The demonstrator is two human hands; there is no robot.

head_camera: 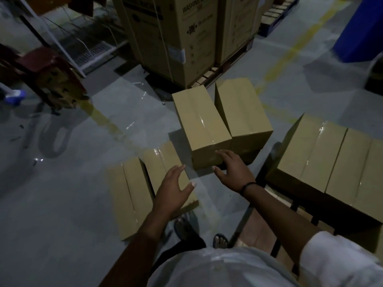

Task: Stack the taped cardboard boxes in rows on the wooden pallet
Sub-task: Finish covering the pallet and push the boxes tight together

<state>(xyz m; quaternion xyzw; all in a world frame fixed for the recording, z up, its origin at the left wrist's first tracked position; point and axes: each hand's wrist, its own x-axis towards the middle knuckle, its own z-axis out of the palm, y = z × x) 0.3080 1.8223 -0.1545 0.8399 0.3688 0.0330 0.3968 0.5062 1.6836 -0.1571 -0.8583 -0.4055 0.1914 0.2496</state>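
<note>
A row of taped brown cardboard boxes (331, 158) sits on the dark wooden pallet (261, 228) at the right, so I'd say the stacking is begun but far from done. More boxes wait on the grey concrete floor (62, 204): two low boxes (132, 193) by the feet and two raised ones ahead. Both hands are open, fingers spread, holding nothing. The left hand (176, 187) hovers over a low box, and the right hand (232, 168) is at the front of the nearer raised box (199, 121).

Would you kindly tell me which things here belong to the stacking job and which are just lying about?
Job: floor boxes, pallet boxes, pallet, left hand, right hand.
Lying about: washer cartons, red stool, blue object.
</note>
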